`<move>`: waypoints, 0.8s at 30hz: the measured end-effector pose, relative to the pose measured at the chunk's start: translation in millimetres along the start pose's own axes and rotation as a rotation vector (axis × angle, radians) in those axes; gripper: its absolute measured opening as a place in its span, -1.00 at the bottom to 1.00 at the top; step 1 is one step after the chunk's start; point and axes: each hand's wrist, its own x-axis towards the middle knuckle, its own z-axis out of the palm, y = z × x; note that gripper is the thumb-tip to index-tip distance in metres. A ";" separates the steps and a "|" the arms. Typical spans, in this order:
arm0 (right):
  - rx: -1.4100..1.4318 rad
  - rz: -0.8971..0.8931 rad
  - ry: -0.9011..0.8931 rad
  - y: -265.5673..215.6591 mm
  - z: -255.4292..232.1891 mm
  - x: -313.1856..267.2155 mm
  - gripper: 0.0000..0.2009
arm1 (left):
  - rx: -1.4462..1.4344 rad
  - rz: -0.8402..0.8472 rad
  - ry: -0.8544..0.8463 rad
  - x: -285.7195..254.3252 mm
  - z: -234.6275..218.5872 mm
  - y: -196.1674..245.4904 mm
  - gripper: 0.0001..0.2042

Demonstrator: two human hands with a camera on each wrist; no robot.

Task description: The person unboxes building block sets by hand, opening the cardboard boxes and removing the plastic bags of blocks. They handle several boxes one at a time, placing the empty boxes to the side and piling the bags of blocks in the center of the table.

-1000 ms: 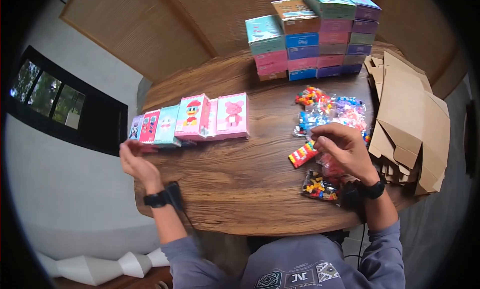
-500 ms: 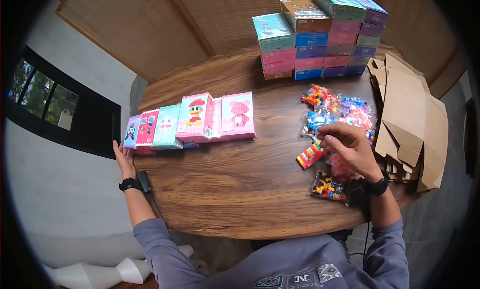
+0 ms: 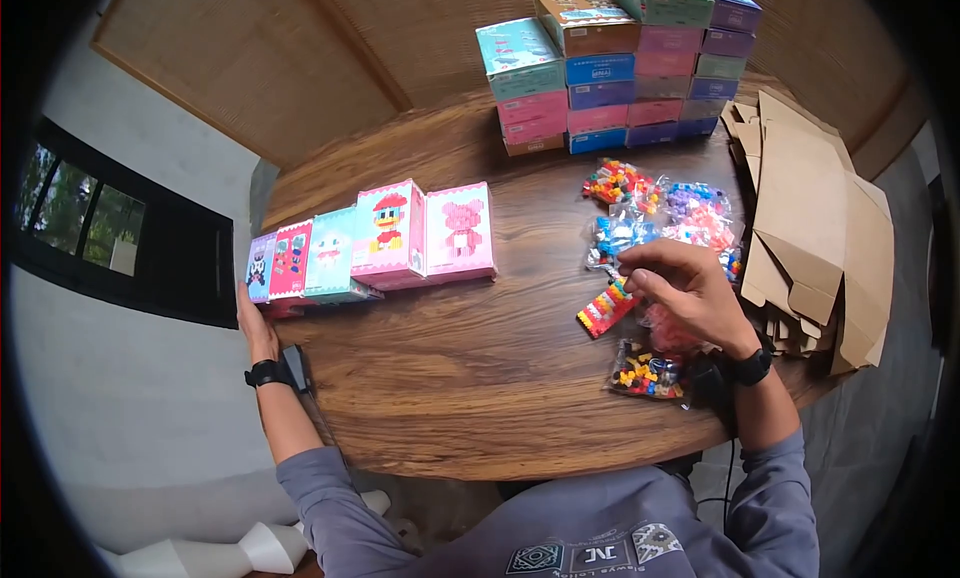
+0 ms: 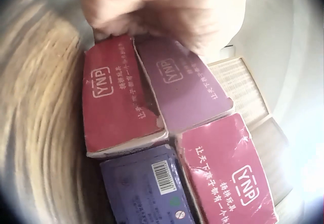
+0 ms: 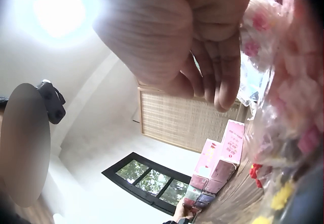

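Note:
My left hand [image 3: 257, 328] rests against the left end of a row of toy boxes, fingers extended along it. In the left wrist view, its palm meets a red box [image 4: 119, 100] and a purple box [image 4: 185, 89], with another red box [image 4: 228, 171] and a blue-violet box [image 4: 147, 188] beyond. On the row's top sit a duck-picture box [image 3: 385, 233] and a pink bear-picture box [image 3: 460, 233], side by side. My right hand [image 3: 690, 293], loosely bent and holding nothing, hovers over bags of small bricks [image 3: 645, 368] beside a striped brick piece [image 3: 606, 310].
Several stacked boxes [image 3: 600, 73] stand at the back of the wooden table [image 3: 450, 378]. Flattened cardboard [image 3: 815, 208] is piled at the right edge. More bagged bricks [image 3: 620, 183] lie in front of the stack. A window [image 3: 85, 213] is in the left wall.
My left hand has gone from raised near the row to lying against its left end. The duck-picture box has moved right, closing up to the bear-picture box. The right hand has barely moved.

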 end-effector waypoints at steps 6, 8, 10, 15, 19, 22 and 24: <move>-0.004 -0.014 -0.009 -2.7 -2.8 -2.2 -0.76 | 0.152 0.009 0.002 -1.9 1.1 3.2 -0.43; -0.005 -0.015 -0.011 -4.1 -2.6 -2.7 -0.76 | 0.148 0.043 0.059 -4.7 -0.2 8.1 -0.43; 0.035 -0.008 -0.017 -4.2 -2.5 -2.8 -0.76 | 0.131 0.053 0.196 -9.7 8.1 24.5 -0.49; 0.027 -0.050 -0.017 -1.9 -2.3 -1.8 -0.77 | -0.160 0.578 0.289 -102.5 71.6 86.1 -0.60; -0.012 -0.126 0.003 4.4 -0.8 -0.4 -0.77 | -0.500 0.336 -0.346 -199.5 148.7 87.5 -0.69; 0.001 -0.114 -0.011 1.2 -0.3 -0.3 -0.76 | -0.649 -0.042 -0.698 -254.1 213.1 60.4 -0.70; -0.060 -0.111 -0.014 -16.7 -3.1 -3.0 -0.78 | -0.585 -0.152 -0.858 -275.3 245.2 39.7 -0.65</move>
